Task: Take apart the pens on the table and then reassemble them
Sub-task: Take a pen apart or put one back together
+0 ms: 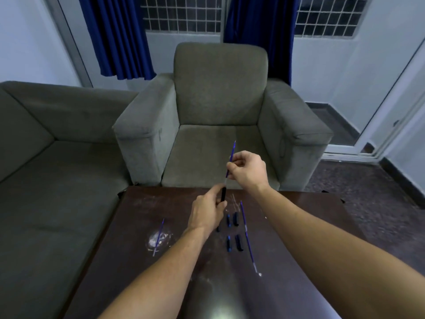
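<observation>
Above the far edge of the dark brown table (299, 261), my left hand (207, 212) grips a black pen barrel (223, 194). My right hand (247, 170) pinches a thin blue refill (232, 155) that sticks partly out of the barrel's top and points up and away. On the table lie loose parts: a blue refill (159, 236) at the left, two long blue refills (247, 233) end to end at the right, and several small black and blue caps and tips (234, 231) between them.
A grey armchair (220, 116) stands right behind the table. A grey sofa (57, 157) runs along the table's left side. Blue curtains (115, 35) and barred windows fill the back wall. Bare dark floor (368, 192) lies at the right.
</observation>
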